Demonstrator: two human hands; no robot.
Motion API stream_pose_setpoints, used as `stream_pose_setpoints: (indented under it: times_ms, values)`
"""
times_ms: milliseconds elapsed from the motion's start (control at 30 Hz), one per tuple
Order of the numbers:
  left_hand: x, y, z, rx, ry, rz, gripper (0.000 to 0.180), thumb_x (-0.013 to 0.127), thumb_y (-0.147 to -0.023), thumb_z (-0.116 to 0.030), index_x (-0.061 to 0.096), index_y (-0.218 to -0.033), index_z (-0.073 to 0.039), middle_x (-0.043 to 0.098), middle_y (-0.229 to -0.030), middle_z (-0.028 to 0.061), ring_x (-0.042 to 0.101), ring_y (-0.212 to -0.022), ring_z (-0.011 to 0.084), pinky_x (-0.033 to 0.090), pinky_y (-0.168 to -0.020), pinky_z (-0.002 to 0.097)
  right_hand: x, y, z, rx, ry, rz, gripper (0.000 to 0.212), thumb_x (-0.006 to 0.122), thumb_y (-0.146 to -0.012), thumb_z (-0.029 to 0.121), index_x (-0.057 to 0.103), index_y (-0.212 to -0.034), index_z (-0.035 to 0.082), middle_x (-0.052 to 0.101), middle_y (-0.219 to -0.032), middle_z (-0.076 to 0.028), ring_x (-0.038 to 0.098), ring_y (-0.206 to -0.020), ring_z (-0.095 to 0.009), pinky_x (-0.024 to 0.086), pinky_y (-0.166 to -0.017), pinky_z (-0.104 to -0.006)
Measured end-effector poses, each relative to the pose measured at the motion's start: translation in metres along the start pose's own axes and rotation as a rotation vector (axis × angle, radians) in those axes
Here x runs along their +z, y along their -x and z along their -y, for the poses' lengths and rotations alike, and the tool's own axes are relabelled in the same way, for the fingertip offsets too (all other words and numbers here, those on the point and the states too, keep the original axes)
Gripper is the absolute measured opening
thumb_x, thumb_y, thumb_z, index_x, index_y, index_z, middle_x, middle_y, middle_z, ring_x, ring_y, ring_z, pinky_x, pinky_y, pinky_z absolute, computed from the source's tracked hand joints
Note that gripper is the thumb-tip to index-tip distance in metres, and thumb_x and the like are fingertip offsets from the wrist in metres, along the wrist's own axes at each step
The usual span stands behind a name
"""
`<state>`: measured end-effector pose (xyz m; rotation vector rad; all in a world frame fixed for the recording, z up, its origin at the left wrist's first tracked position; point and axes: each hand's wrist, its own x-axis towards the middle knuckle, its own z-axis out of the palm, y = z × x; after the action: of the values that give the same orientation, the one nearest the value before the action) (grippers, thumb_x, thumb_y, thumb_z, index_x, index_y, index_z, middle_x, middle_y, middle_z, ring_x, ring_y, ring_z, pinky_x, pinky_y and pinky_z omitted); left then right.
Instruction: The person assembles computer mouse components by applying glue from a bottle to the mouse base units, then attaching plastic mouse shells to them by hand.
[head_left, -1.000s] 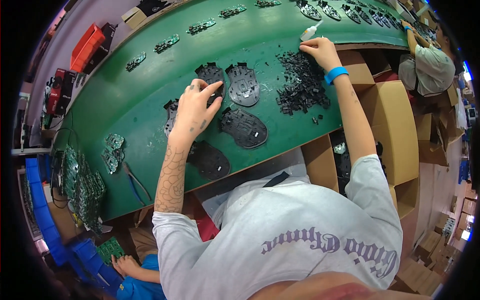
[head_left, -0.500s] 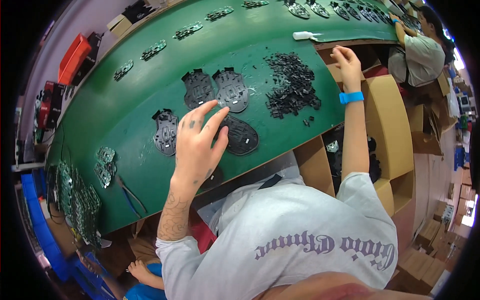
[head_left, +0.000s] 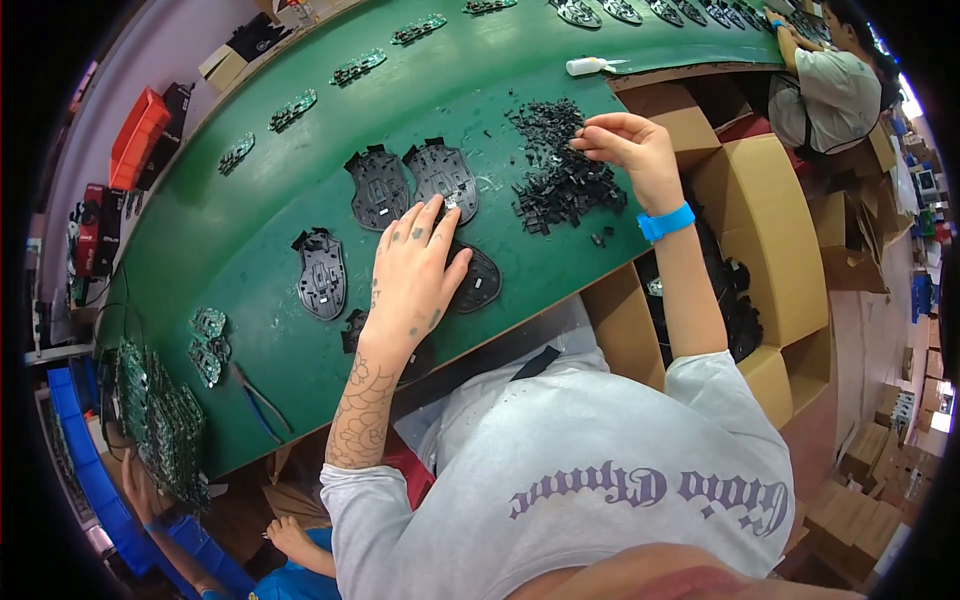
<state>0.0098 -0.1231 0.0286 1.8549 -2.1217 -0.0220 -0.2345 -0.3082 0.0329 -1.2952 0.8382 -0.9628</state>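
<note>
My left hand (head_left: 415,268) lies palm down with fingers outstretched over the black plastic shells. Its fingertips reach the lower end of one upright shell (head_left: 436,172), and the hand partly covers a nearer shell (head_left: 480,280). Beside these are another shell (head_left: 378,188) and a smaller-looking one (head_left: 322,272) to the left. Over the right edge of a heap of small black plastic pieces (head_left: 552,185), my right hand (head_left: 630,152) has thumb and fingers pinched together. What sits between those fingertips is too small to make out.
Green circuit boards (head_left: 292,110) line the far side of the green table (head_left: 270,200); more boards (head_left: 160,425) stand stacked at left. Pliers (head_left: 258,400) lie near the front edge. A white bottle (head_left: 590,66) lies beyond the heap. Cardboard boxes (head_left: 765,250) stand right; other people sit at both sides.
My right hand has moved left and down from above the table's right edge to the heap, its fingers pinching. My left hand has shifted slightly right and flattened over the shells.
</note>
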Motion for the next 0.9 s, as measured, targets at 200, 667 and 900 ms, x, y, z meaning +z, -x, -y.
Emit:
stream_pose_setpoints:
  times_ms: [200,667,900]
  values:
    - [0.008,0.007,-0.014,-0.006,-0.058,-0.020,0.045,0.060,-0.090,-0.029,0.055,-0.133,-0.015,0.048,-0.139,0.0182,0.045,-0.128,0.0334,0.033,-0.108,0.0479,0.026,0.004,0.005,-0.012,0.135,0.191,0.018,0.064,-0.091,0.008,0.067,-0.102,-0.006,0.071,-0.093,-0.013,0.071,-0.088,-0.021,0.057,-0.074,-0.0258]
    - [0.028,0.019,-0.015,-0.030,-0.084,-0.103,0.054,0.062,-0.087,-0.035,0.052,-0.139,-0.024,0.044,-0.143,0.0181,0.044,-0.131,0.0326,0.031,-0.109,0.0529,0.085,-0.007,-0.032,-0.328,0.692,0.479,0.012,0.069,-0.083,0.009,0.071,-0.092,0.003,0.065,-0.089,-0.006,0.061,-0.077,-0.015,0.046,-0.067,-0.0263]
    - [0.029,0.018,-0.016,-0.031,-0.067,-0.105,0.053,0.063,-0.087,-0.034,0.053,-0.138,-0.023,0.045,-0.143,0.0176,0.044,-0.131,0.0327,0.031,-0.109,0.0528,0.087,-0.004,-0.037,-0.383,0.706,0.434,0.009,0.069,-0.083,0.007,0.069,-0.090,0.002,0.063,-0.085,-0.003,0.056,-0.072,-0.012,0.043,-0.061,-0.0245]
